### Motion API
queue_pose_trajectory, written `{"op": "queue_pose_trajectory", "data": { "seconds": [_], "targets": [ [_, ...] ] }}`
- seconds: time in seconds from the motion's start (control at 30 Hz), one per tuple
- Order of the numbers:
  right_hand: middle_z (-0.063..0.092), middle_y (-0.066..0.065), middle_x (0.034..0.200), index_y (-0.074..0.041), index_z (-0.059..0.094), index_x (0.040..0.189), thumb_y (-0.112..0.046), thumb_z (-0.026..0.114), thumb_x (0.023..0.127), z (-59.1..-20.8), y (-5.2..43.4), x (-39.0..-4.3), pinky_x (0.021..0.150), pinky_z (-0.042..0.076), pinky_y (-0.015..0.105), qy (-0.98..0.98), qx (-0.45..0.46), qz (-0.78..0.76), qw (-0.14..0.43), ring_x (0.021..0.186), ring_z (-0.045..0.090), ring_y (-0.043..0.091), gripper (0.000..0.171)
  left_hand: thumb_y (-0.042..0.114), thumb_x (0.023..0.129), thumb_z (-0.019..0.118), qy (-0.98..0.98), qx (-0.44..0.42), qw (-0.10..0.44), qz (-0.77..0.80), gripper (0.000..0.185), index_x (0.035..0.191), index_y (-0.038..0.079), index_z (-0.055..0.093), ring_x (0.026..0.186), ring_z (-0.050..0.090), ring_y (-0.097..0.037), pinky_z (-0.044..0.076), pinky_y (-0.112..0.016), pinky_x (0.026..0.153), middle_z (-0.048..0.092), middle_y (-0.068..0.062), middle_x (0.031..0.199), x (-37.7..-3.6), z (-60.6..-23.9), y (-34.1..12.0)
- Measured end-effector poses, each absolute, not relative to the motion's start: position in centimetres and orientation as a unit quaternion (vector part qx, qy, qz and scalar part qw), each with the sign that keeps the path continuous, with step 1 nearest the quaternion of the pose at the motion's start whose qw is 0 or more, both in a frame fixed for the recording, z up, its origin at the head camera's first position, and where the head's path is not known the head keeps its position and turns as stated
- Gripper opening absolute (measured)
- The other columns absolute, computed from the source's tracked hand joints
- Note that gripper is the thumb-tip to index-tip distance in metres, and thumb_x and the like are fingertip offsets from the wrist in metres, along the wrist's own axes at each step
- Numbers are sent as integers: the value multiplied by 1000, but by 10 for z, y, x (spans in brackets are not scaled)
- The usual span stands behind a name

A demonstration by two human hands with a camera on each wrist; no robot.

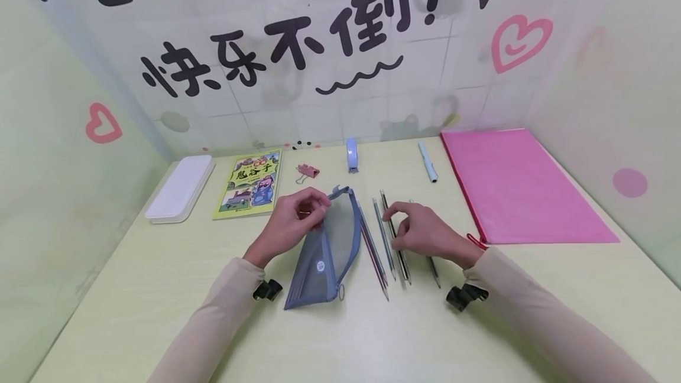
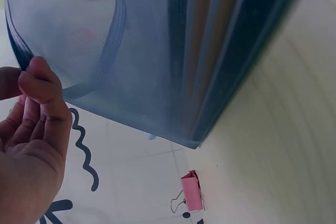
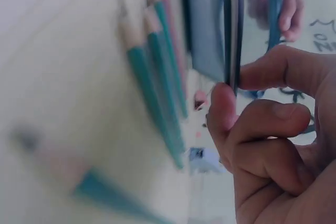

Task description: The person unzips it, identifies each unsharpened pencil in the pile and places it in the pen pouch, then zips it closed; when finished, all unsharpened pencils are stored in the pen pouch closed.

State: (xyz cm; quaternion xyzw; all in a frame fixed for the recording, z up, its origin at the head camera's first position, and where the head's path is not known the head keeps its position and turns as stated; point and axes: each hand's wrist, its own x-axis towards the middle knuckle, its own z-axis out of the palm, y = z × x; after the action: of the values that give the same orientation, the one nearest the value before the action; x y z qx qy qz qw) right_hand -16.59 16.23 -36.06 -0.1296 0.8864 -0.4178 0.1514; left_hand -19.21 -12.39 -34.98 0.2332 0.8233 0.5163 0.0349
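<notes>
The grey-blue mesh pencil pouch (image 1: 324, 247) lies at the middle of the worktop (image 1: 159, 288), its open zipper end pointing away from the person, and everything else can be placed from it. The left hand (image 1: 289, 221) pinches the pouch's upper rim between thumb and fingers, lifting the mouth a little off the surface; the left wrist view shows the mesh pulled taut at that pinch. Just to the right of the pouch lie several pencils (image 1: 375, 247) side by side, roughly parallel to its long edge. The right hand (image 1: 422, 230) pinches one dark pencil (image 1: 396, 241) between thumb and forefinger, the other fingers curled underneath, as the right wrist view shows close up. Beyond the pouch's mouth sit a pink binder clip (image 1: 307, 171) and a pale blue stapler (image 1: 352, 155); farther left of it a yellow-green picture book (image 1: 250, 183) and a white case (image 1: 180, 188); to the right, past the pencils, a light blue pen (image 1: 427, 162) and a pink folder (image 1: 518, 185). The likely trouble, as I judge it, is the narrow, limp opening: if the left pinch slackens, the mesh mouth could sag shut and the pencil tip catch on the rim. Lifting one pencil may also nudge its neighbours, which could roll apart.
</notes>
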Motion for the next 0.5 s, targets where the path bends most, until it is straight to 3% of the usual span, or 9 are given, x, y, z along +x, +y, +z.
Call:
{"op": "queue_pose_trajectory", "data": {
  "seconds": [0.23, 0.5],
  "targets": [
    [70, 3, 73, -11, 60, 124, -4, 69, 78, -347, 128, -167, 58, 44, 28, 863, -126, -479, 102, 61, 59, 16, 48, 12, 100, 59, 822, 231, 34, 519, 12, 108, 7, 66, 68, 64, -17, 57, -25, 66, 65, -28, 91, -191, -351, -122],
    [71, 6, 76, -13, 57, 126, -4, 69, 82, -354, 93, -167, 60, 45, 26, 827, -119, -548, 43, 58, 57, 14, 46, 12, 100, 59, 824, 227, 26, 518, 12, 109, 6, 65, 68, 64, -17, 58, -25, 67, 66, -28, 91, -191, -350, -121]
  ]
}}
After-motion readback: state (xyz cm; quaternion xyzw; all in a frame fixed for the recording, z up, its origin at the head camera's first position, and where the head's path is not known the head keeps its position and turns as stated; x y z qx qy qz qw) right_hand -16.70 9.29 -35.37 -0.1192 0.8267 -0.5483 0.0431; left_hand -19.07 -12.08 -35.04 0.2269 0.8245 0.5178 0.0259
